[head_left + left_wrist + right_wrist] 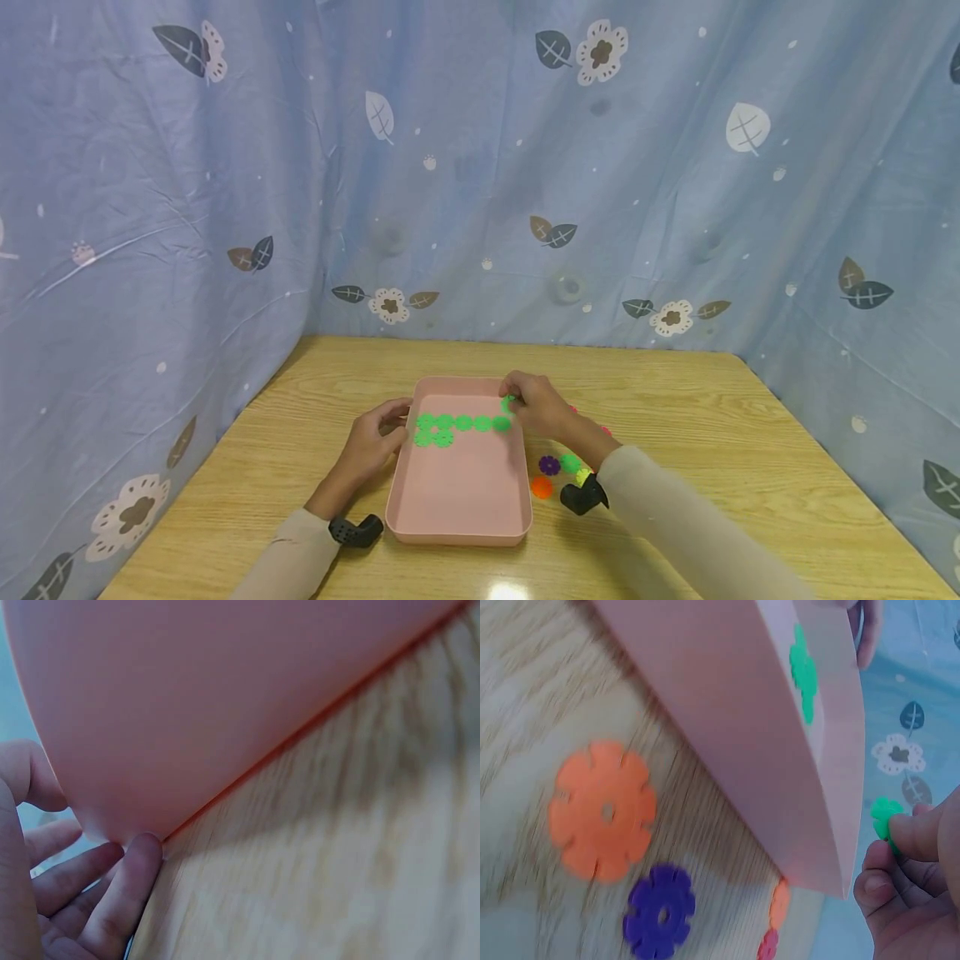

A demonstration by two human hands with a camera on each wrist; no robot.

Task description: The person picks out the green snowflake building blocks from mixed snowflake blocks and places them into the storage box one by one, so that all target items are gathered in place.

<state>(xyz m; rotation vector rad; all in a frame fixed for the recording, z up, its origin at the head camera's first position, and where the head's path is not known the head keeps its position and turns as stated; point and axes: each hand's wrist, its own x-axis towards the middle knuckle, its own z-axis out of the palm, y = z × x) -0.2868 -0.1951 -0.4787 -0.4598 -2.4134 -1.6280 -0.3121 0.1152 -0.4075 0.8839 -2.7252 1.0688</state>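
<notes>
A pink tray (465, 508) lies on the table, with several green notched flower-shaped discs (463, 423) lined up in a row across its upper part. Two more green discs (433, 437) sit just below the row's left end. My right hand (538, 406), over the tray's far right corner, pinches another green disc (885, 814) between thumb and finger. At the tray's left side, my left hand (372, 440) rests its fingertips (142, 847) against the outer wall.
Right of the tray lie loose discs: an orange disc (604, 811), a purple disc (660, 911), a green disc (570, 462) and a yellow disc (583, 476). Pink-red discs (606, 431) are partly behind the right forearm. A patterned blue curtain (480, 167) surrounds the wooden table (645, 383).
</notes>
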